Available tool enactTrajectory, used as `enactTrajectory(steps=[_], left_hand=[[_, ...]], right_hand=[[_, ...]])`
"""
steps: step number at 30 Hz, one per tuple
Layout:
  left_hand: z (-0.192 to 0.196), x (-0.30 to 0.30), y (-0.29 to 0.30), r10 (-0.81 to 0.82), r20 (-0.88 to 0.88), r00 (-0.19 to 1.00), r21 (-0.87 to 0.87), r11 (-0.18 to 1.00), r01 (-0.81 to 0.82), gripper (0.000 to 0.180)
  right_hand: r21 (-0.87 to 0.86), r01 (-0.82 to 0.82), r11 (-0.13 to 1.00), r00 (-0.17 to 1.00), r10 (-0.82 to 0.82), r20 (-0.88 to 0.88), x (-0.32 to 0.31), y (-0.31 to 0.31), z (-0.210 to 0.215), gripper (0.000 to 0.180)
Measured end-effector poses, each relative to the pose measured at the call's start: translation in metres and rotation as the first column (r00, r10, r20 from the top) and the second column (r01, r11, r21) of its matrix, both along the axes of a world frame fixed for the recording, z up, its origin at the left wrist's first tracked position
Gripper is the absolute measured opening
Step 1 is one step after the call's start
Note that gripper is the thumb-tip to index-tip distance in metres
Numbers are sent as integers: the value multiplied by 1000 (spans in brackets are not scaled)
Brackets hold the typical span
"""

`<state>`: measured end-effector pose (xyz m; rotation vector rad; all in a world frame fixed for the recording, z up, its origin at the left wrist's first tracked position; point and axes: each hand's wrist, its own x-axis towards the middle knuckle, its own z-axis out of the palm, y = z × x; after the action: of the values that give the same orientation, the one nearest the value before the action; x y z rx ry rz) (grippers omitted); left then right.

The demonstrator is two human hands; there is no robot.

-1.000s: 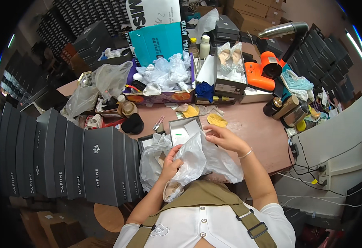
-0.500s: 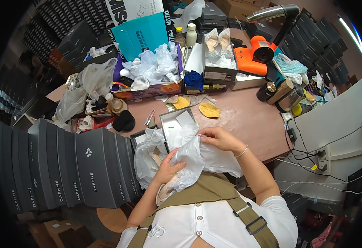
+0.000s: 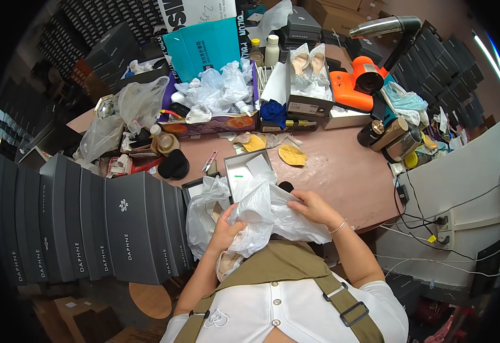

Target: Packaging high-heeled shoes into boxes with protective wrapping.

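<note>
Both hands are in the crumpled white plastic bag [image 3: 272, 220], which lies between them just near-side of the open grey box [image 3: 249, 171] on the counter [image 3: 341, 171]. The right hand [image 3: 312, 207] pinches its upper edge with closed fingers; the left hand [image 3: 227, 231] grips it from below. The bag's long axis runs left-low to right. Beyond the box stands a teal carton [image 3: 204, 46]; left of it, dark grey shoeboxes [image 3: 90, 228] stand in a row.

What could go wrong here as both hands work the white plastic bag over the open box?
The bag drapes over the open shoe box, hiding its contents, so the left hand and right hand may snag or tear it. The small snips lie loose nearby and could get swept off the crowded table.
</note>
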<state>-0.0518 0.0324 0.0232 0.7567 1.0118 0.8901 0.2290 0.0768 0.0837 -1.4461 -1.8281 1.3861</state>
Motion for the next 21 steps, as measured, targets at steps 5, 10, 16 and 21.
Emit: enactTrajectory(steps=[5, 10, 16, 21], left_hand=[[-13, 7, 16, 233, -23, 972, -7, 972, -233, 56], [-16, 52, 30, 430, -72, 900, 127, 899, -419, 64], [-33, 75, 21, 415, 121, 902, -89, 909, -407, 61], [20, 19, 46, 211, 418, 884, -328, 942, -69, 52]], right_hand=[[103, 145, 984, 989, -141, -51, -23, 21, 1, 19], [254, 170, 952, 985, -160, -58, -70, 40, -17, 21], [365, -82, 927, 967, -14, 253, -104, 22, -12, 19], [391, -313, 866, 925, 184, 332, -98, -13, 11, 32]])
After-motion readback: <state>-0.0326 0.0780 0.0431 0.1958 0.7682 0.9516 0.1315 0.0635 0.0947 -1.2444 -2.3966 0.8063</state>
